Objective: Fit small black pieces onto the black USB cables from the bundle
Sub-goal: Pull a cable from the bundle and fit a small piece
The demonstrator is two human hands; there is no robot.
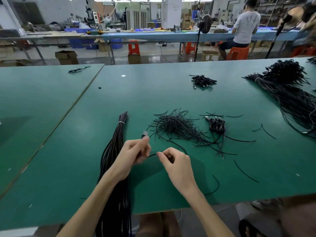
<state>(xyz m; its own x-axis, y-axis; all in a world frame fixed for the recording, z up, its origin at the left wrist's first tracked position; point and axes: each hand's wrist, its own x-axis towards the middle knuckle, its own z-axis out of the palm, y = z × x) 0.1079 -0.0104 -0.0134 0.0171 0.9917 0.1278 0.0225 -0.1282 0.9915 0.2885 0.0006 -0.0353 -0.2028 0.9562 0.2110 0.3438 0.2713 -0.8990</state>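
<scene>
I see my left hand [135,151] clamped on the USB cable [145,134], plug up, its short black end [152,155] running rightward into my right hand [174,161], which pinches it.

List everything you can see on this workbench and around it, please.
Tabletops: two, green, side by side.
Tied cable bundle: one, black, left, under the left forearm.
Pile of short pieces: one, black, centre.
Near USB coil: one, black, right of the pile.
Far USB coil: one, black, farther back.
Big cable heap: one, black, far right.
Loose strands: several, black, near right.
Held USB cable: one, black, silver plug, between both hands.
Seated worker: one, white shirt, far bench.
Left hand: grips the plug end.
Right hand: pinches the thin end.
</scene>
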